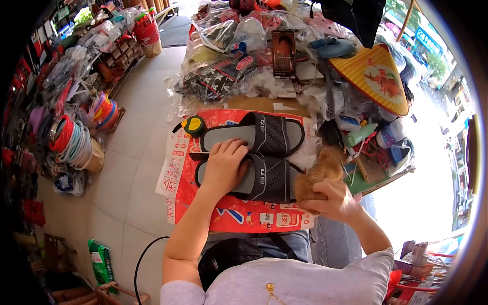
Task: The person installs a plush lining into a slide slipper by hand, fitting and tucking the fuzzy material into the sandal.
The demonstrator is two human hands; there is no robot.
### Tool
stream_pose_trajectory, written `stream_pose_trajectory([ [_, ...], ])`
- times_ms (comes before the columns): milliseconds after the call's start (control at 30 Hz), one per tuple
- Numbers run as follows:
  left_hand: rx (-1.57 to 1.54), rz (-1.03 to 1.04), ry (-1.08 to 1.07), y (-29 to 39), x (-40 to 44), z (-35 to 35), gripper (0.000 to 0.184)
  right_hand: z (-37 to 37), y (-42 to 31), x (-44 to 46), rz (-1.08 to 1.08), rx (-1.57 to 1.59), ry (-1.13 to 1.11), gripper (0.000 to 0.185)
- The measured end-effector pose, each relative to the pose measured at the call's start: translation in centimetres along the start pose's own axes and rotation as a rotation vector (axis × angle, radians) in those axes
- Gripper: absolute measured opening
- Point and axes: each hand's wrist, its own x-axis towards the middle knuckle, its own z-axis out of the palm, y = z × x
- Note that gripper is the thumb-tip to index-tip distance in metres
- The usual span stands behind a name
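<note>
2 sandals are already paired up on the red sheet, can't tell what's left. Left hand lies across them, fingers loose; right hand is clutching a furry brown thing by the sheet's right edge.

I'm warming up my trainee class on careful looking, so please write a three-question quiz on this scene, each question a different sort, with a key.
1. True or false: the sandals lie on a red printed sheet.
2. Where is the tape measure? A) under the sheet B) beside a sandal C) on a sandal's strap
3. Fill in: the ___ hand is on the furry brown thing.

Key: 1. True. 2. B. 3. Right hand.
</note>
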Motion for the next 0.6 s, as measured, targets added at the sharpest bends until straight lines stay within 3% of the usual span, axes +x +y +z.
stream_pose_trajectory([
  [133,0.020,0.013,-0.001,-0.1,-0.1,-0.1,0.034,1.7,-1.4,2.3,-0.103,0.152,0.042,0.026],
  [400,-0.018,0.000,0.001,0.1,0.1,-0.2,0.035,-0.3,0.8,-1.0,0.167,0.069,-0.058,0.033],
  [467,-0.012,0.003,0.008,0.2,0.1,-0.2,0.035,-0.4,1.1,-0.6,0.227,-0.008,0.146,0.035],
  [600,-0.003,0.013,0.015,0.1,-0.1,0.0,0.035,2.1,-0.2,2.8,0.253,0.127,0.145,0.039],
])
